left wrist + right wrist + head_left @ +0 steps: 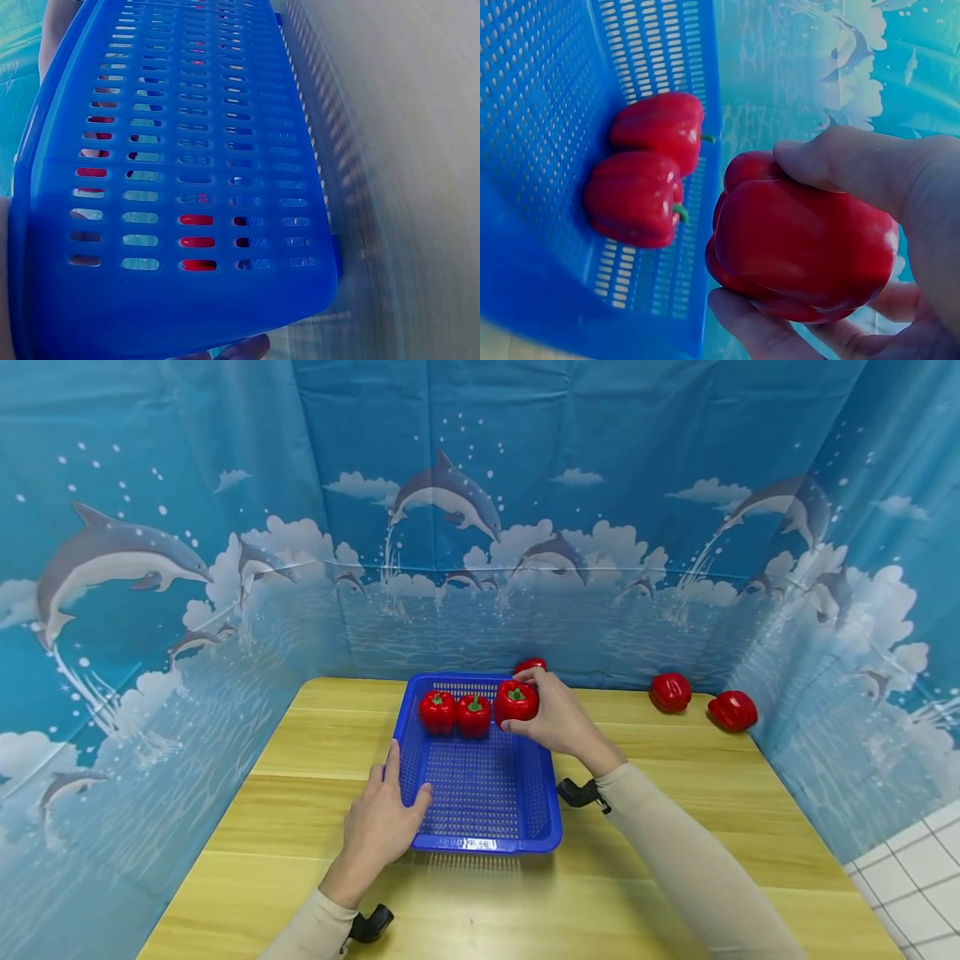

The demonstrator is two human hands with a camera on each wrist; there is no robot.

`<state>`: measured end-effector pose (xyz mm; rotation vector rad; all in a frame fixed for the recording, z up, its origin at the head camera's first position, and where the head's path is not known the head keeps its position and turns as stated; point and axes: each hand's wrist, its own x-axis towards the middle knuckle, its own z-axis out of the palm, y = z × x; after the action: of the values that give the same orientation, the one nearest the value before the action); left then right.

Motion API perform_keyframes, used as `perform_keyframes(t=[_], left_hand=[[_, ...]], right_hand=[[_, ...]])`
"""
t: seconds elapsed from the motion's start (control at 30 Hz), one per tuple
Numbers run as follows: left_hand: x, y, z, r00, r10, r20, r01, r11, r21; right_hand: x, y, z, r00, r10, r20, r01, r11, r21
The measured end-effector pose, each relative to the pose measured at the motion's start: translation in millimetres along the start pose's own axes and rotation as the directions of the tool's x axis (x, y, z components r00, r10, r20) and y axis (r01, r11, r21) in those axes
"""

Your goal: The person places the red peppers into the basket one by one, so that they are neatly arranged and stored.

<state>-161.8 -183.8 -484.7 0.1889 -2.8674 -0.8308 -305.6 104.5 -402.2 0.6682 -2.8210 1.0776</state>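
Note:
My right hand (558, 714) grips a red bell pepper (516, 703) with a green stem, thumb on one side and fingers on the other. The pepper is over the far right part of a blue perforated basket (480, 844). In the right wrist view this held pepper (802, 247) is above the rim. Two more red bell peppers, one at the far left (437, 712) and one beside it (474, 716), stand stem up in the basket. My left hand (384, 818) rests at the basket's left side, its thumb over the rim; the left wrist view shows fingertips (244, 349) by the basket wall.
A red pepper (531, 666) lies behind the basket, partly hidden by my right hand. Two others, one left (670, 692) and one right (732, 711), lie at the table's far right. The wooden table (675, 793) meets a blue dolphin-print curtain (450, 610) behind.

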Motion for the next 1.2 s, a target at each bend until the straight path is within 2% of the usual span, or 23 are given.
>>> perform_keyframes(t=[0.2,0.6,1.2], left_hand=[[-0.7,0.3,0.5,1.0,0.004,0.001,-0.004,1.0,0.002],[0.1,0.1,1.1,1.0,0.003,-0.006,-0.003,1.0,0.014],[-0.8,1.0,-0.4,1.0,0.0,0.002,0.0,1.0,0.013]], right_hand=[[3.1,-11.5,8.2,0.999,0.013,0.032,-0.011,0.999,-0.045],[15.7,-30.9,29.1,0.998,-0.02,0.066,0.02,1.0,-0.004],[31.4,-40.8,63.7,0.99,-0.027,0.141,0.035,0.998,-0.057]])
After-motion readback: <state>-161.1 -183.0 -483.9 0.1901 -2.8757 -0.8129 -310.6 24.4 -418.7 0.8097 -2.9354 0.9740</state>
